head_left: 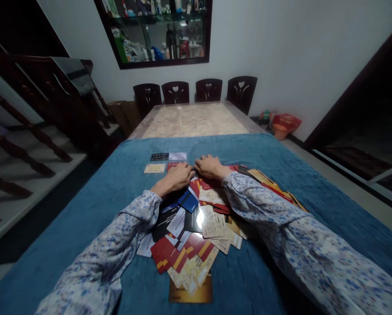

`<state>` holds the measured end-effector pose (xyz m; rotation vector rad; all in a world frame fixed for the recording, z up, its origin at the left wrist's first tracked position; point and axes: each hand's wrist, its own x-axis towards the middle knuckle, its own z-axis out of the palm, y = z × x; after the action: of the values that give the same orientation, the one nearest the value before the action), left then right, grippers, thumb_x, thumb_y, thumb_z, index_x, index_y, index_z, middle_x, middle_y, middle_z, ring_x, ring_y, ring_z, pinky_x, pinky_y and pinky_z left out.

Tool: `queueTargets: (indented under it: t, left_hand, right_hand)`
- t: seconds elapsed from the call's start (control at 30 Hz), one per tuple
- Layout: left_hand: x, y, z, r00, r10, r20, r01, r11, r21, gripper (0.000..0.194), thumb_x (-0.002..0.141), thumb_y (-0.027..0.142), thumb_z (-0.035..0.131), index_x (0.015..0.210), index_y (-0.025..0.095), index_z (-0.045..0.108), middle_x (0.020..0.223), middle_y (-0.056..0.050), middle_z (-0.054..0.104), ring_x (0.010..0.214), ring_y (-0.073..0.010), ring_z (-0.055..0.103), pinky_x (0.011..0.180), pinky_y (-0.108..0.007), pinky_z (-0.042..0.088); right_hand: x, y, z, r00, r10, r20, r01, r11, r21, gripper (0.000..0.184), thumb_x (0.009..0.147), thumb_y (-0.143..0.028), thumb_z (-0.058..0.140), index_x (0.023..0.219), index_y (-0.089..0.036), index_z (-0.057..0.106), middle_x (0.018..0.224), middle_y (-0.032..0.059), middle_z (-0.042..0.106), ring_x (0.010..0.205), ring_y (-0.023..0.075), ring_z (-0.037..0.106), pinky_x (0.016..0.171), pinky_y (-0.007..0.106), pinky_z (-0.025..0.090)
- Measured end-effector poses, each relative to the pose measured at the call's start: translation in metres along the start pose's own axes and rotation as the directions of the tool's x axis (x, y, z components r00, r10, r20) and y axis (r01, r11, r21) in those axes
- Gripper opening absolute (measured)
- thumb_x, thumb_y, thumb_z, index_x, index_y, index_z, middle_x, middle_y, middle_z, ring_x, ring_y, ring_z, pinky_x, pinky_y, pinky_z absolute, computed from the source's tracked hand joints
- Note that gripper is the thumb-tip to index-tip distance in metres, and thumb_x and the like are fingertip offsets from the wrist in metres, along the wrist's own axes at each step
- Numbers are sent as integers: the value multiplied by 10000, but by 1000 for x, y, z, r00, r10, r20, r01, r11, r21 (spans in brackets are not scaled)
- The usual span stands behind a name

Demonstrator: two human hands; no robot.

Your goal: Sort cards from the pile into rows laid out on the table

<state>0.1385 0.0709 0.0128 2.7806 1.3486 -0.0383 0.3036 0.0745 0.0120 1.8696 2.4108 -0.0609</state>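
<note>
A loose heap of plastic cards spreads over the blue cloth in front of me, with red cards (165,253), a blue card (188,201), black cards and beige cards (213,222). At the heap's far edge my left hand (179,176) is closed, fingers bent inward, partly covering a red card (171,166). My right hand (209,167) is closed too, its curled fingertips almost meeting the left ones. What the fingertips hold is hidden. Beyond the left hand a black card (159,156), a pale purple card (178,156) and a cream card (154,168) lie flat, laid out separately.
A blue cloth (117,183) covers the near part of the long table (189,118). Several dark chairs (175,92) line its far end. More red and gold cards (271,183) fan out beside my right forearm. A gold card (191,293) lies nearest me.
</note>
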Motion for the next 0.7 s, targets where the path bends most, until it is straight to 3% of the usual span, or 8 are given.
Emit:
queueTargets:
  t: [0.2, 0.43, 0.7]
  left_hand:
    - [-3, 12, 4, 1000, 14, 27, -15, 1000, 16, 383, 1073, 371, 316, 1251, 181, 596, 1267, -131, 615, 1216, -304, 572, 982, -451, 511]
    - [-9, 25, 9, 998, 48, 39, -47, 999, -12, 382, 1080, 391, 316, 1186, 164, 605, 1237, -122, 610, 1166, -285, 575, 978, -438, 508]
    - [-22, 38, 18, 992, 126, -23, -126, 992, -10, 347, 1079, 374, 326, 1144, 169, 598, 1208, -117, 592, 1104, -269, 554, 964, -441, 499]
  right_hand:
    - [-15, 2, 0, 999, -14, 32, 15, 1000, -18, 453, 1049, -409, 309, 1339, -237, 613, 1401, 174, 607, 1290, 391, 556, 966, 612, 490]
    - [-44, -7, -6, 994, -32, 102, 34, 999, -16, 372, 1007, -324, 411, 1302, -230, 616, 1372, 180, 635, 1290, 369, 563, 968, 596, 490]
    - [-66, -10, 1, 995, -43, 87, 47, 998, -41, 379, 998, -304, 445, 1299, -158, 623, 1347, 199, 649, 1249, 374, 594, 967, 553, 513]
